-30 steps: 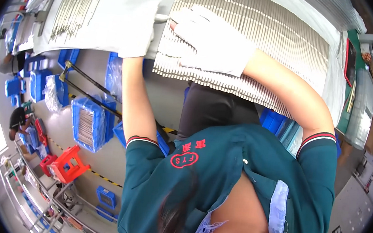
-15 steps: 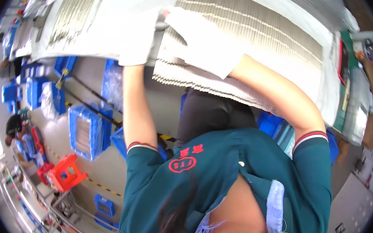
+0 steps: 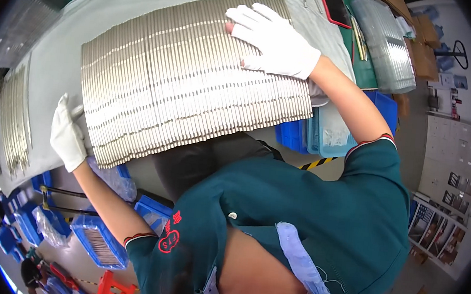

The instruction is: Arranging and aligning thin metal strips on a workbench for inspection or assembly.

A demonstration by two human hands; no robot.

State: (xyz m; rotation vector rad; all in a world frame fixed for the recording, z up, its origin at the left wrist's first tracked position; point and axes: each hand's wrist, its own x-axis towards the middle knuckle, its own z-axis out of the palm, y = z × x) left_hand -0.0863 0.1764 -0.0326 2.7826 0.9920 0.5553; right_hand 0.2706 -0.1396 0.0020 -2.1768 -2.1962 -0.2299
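Note:
A wide row of thin silvery metal strips, packed side by side, lies in front of me on a pale cloth-covered table. My right hand, in a white glove with a couple of bare fingertips, rests flat on the right part of the row with its fingers spread. Beside the row's left end is my left hand, also gloved in white. Its fingers point away from me and its thumb stands apart; nothing shows in it. Whether it touches the end strip I cannot tell.
A smaller batch of strips lies at the table's left end. Clear plastic trays and a red-edged dark object are at the far right. Blue crates stand on the floor, near a red stool.
My view has swung, so the strip row now appears further left. My left hand has come from the pale cloth to the row's left end; my right lies further right along the row.

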